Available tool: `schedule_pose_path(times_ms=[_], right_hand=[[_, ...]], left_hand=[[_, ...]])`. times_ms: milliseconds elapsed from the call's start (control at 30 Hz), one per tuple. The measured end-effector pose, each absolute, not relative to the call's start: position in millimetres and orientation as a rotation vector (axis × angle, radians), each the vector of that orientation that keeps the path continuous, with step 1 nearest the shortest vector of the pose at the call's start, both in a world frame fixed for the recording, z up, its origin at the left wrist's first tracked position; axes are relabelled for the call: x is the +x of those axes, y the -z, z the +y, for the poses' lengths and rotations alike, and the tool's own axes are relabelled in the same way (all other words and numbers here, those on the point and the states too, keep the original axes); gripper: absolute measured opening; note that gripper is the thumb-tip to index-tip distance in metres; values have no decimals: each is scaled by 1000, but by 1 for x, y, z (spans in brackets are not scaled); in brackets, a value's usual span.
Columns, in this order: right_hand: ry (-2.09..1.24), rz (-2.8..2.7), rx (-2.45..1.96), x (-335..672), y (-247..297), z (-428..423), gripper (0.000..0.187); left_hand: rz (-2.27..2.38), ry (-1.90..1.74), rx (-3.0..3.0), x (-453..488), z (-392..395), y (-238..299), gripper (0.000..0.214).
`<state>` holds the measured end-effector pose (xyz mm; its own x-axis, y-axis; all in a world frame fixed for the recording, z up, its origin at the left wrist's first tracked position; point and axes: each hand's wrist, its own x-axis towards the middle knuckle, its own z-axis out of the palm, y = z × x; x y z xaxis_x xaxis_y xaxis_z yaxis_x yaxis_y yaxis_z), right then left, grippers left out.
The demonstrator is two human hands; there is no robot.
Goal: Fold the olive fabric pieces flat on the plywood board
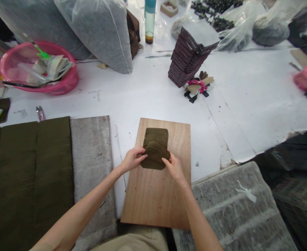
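Observation:
Both my hands hold an olive-brown corduroy-like fabric piece by its two sides, its middle bowed upward. My left hand pinches the left edge, and my right hand pinches the right edge. Under it lies another olive-brown fabric piece with rounded lower corners, partly covered by the held one. That piece rests on a wooden board at the front of the table.
Folded olive fabric stacks lie left on grey felt. Thread snips, a pink basin, a leaning maroon stack, ribbon scraps and a bottle stand farther back. More grey felt lies right.

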<state>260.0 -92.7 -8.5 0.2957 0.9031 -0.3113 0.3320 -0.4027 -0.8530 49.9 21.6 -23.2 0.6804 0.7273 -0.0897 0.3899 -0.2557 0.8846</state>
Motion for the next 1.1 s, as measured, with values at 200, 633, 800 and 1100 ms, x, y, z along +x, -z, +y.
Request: schedule_pose_path(times_ms=[200, 633, 800, 1100], right_hand=[[-1094, -1071, -1831, 259, 6, -91, 25], [-911, -2067, -1784, 262, -38, -116, 40], [-645, -1970, -1981, 239, -40, -113, 33], [-469, -1853, -2131, 213, -17, -124, 22]], left_hand=[[870, -445, 1906, 50, 21, 26, 24], [519, -173, 2528, 28, 8, 10, 39], [626, -246, 2673, 19, -10, 20, 38], [777, -376, 2649, 20, -43, 24, 31]])
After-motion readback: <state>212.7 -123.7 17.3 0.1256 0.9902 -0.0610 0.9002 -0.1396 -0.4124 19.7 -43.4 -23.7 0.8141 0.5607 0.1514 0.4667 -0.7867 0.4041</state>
